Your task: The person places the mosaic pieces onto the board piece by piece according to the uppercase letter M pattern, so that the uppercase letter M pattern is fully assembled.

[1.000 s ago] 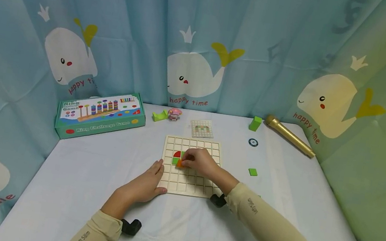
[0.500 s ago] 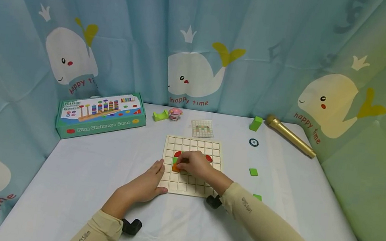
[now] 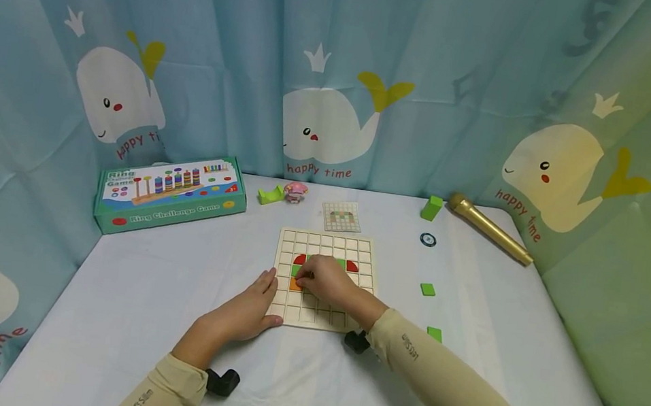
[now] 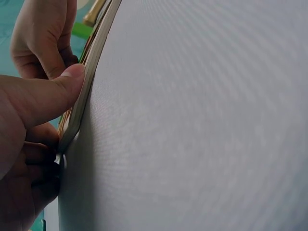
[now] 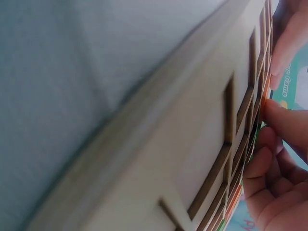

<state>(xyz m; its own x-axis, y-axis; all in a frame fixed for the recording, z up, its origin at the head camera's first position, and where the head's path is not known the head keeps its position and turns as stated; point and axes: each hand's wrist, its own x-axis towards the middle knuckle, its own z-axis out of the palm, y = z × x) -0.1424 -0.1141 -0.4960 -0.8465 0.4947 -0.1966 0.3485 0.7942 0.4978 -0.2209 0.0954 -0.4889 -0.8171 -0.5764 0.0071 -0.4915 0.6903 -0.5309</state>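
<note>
A wooden grid board [image 3: 322, 319] lies on the white table. My right hand [image 3: 327, 280] reaches over it, thumb and fingers bunched at an orange square tile [image 3: 293, 284] that sits in a cell at the left. Right above that tile are a green tile [image 3: 295, 271] and a red quarter-round tile [image 3: 300, 259]; another red quarter-round [image 3: 352, 266] sits further right. My right hand hides part of the row. With fingers extended, my left hand [image 3: 246, 309] rests along the board's left edge, its thumb at the near corner. In the left wrist view, the left thumb [image 4: 72, 84] touches the board's side.
Behind the board lies a pattern card [image 3: 341, 217]. To the right are loose green tiles [image 3: 428, 290], a round token [image 3: 428, 240], a green block [image 3: 432, 209] and a gold microphone [image 3: 490, 229]. A game box [image 3: 172, 195] and small figurine [image 3: 295, 192] stand at the back left.
My right hand has brought the orange tile down and left into the cell below the green tile, where it now lies flat. My left hand has stayed put.
</note>
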